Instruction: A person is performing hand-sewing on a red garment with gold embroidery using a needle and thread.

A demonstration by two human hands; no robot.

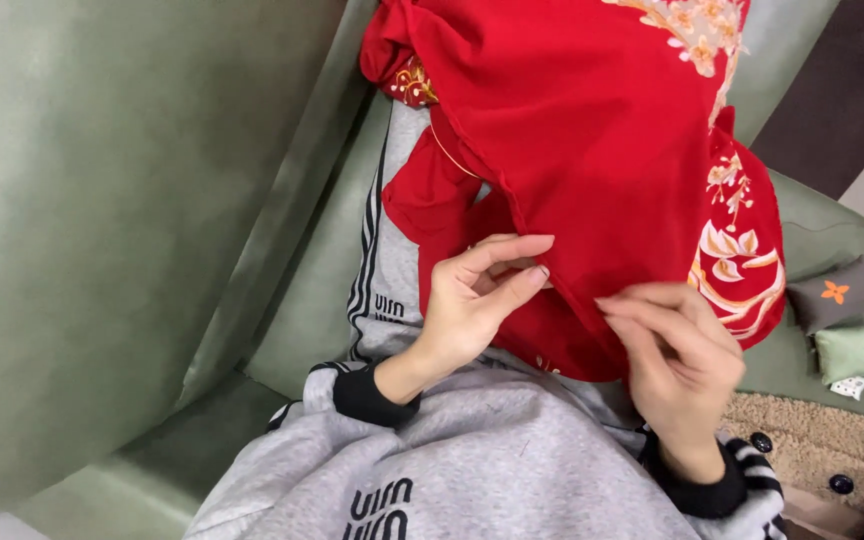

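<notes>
A red cloth (582,130) with gold and white flower embroidery lies over my lap and runs up out of the top of the view. My left hand (472,300) rests at the cloth's folded edge, thumb and forefinger pinching close together on the fabric. My right hand (677,365) pinches the cloth's lower hem between thumb and fingers. Both wrists come out of grey sleeves with black cuffs. The cloth hides most of my legs.
I sit on a green leather sofa (122,210), its arm and back on the left. On the seat to the right lie a small dark grey pouch (834,293) with an orange flower and a small green pouch (854,350). A beige fuzzy item (822,445) lies at lower right.
</notes>
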